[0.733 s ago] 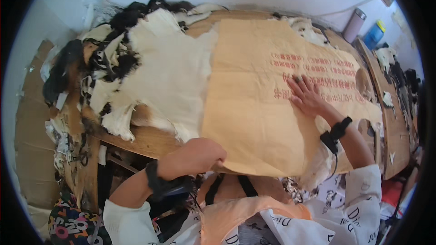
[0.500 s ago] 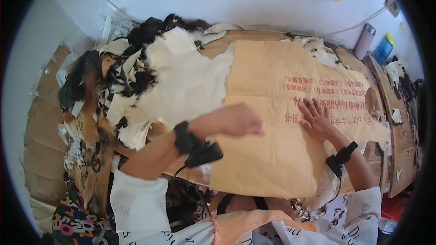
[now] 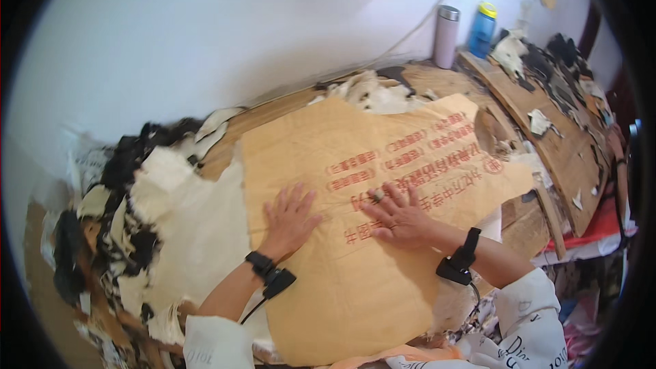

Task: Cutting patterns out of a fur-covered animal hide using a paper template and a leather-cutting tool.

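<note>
A large brown paper sheet (image 3: 328, 301) with red printing and cut, angled edges lies across the work table. Both of my hands rest flat on it. My left hand (image 3: 290, 222) presses near its left edge with the fingers spread. To its right, my right hand (image 3: 398, 220) lies over the printed part, fingers also apart and a ring on one of them. Neither hand grips anything. Under the sheet's left side lies a pale cream hide (image 3: 195, 232), partly covered by the paper. Each wrist wears a black strap with a small device and cable.
Black and white fur scraps (image 3: 140, 246) heap up along the left. More pale scraps (image 3: 372, 92) lie beyond the paper. By the wall stand a pink flask (image 3: 446, 37) and a blue bottle (image 3: 482, 31) with a yellow lid. A wooden board (image 3: 547, 137) at right carries further scraps.
My left hand has come down from a loosely closed pose above the sheet to lie flat on it. My right hand stays flat on the print. The view has turned rightward.
</note>
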A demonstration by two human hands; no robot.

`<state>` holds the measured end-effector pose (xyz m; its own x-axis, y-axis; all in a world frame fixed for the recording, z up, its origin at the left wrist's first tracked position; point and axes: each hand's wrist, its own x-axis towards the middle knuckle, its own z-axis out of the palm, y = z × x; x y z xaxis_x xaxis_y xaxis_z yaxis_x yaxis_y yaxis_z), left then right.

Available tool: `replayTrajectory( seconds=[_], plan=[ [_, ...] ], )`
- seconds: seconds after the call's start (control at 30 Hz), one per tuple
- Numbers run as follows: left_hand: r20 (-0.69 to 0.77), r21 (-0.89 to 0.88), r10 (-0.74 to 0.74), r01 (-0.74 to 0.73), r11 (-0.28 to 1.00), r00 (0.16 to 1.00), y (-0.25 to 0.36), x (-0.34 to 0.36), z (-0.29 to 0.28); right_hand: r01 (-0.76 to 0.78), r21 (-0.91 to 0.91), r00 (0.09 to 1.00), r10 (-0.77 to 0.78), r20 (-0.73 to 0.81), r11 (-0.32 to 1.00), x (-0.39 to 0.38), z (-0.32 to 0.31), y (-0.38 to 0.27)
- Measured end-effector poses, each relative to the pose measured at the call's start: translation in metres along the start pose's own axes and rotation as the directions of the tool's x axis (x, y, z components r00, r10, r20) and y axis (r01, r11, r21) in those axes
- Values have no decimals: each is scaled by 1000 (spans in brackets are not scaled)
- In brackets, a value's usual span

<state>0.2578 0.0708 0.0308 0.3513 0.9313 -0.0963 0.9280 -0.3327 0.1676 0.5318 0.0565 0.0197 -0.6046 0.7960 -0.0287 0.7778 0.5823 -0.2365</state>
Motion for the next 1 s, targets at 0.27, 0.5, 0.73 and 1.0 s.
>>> replayTrajectory(
  seconds=[0.27, 0.5, 0.73, 1.0],
  plan=[
    [-56, -10, -39, 38, 999, 998, 1, 5, 5, 325, -12, 946, -324, 12, 946, 10, -26, 56],
    [-2, -11, -54, 54, 998, 999, 6, 8, -8, -391, 179, 830, 429, -355, 903, 141, -102, 205],
    [37, 6, -60, 60, 998, 997, 5, 14, -6, -635, 152, 709, 650, -273, 757, 193, -70, 272],
    [-21, -21, -35, 34, 999, 999, -6, 9, 2, -759, 132, 574, 750, -329, 638, 168, -81, 310]
  ],
)
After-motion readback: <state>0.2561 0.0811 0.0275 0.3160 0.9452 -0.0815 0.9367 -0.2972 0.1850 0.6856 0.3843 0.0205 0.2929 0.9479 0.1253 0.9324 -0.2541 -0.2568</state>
